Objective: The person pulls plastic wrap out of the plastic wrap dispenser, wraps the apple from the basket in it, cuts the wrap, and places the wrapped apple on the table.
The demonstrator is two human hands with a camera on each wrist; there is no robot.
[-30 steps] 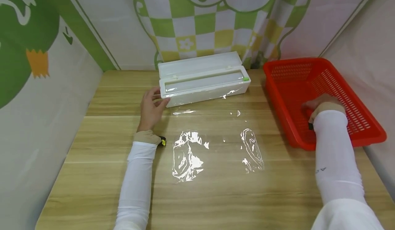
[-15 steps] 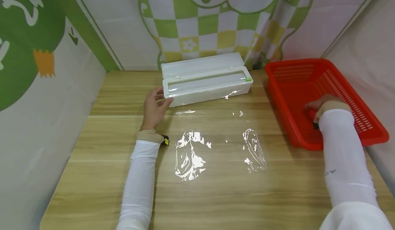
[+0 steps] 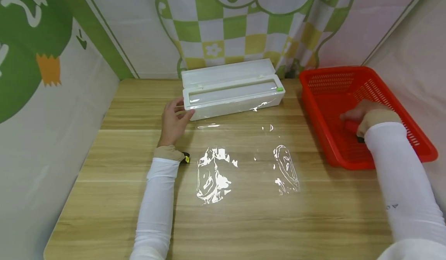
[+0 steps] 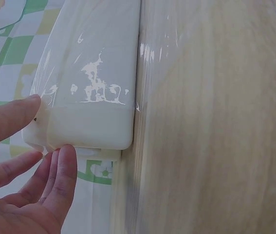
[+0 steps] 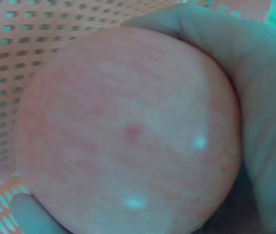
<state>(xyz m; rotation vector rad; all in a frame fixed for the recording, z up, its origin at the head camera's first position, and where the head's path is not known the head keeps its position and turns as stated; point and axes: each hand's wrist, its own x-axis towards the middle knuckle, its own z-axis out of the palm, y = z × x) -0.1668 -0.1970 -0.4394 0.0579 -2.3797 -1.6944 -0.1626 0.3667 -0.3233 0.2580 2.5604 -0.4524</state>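
A white cling film dispenser point(image 3: 240, 107) lies along the back of the table with its lid raised. Clear film point(image 3: 214, 178) stretches from it over the tabletop. My left hand point(image 3: 172, 126) grips the dispenser's left end, thumb at the front edge and fingers on the end face. The left wrist view shows that hand point(image 4: 30, 204) at the box's corner. Inside the red basket point(image 3: 322, 136), my right hand point(image 3: 373, 111) holds a round red apple point(image 3: 352, 126). Close up in the right wrist view, the apple point(image 5: 128, 122) has streaked skin, with fingers curled round its sides.
The wooden table point(image 3: 244, 233) runs toward the front, film covering its middle. A green cutter tab point(image 3: 280, 89) sits at the dispenser's right end. A checked cloth point(image 3: 233, 31) hangs behind, and white walls point(image 3: 94, 81) flank the table.
My right hand has shifted a little back and to the right inside the basket, and more of the apple shows. The left hand keeps its grip on the dispenser, which stays in place.
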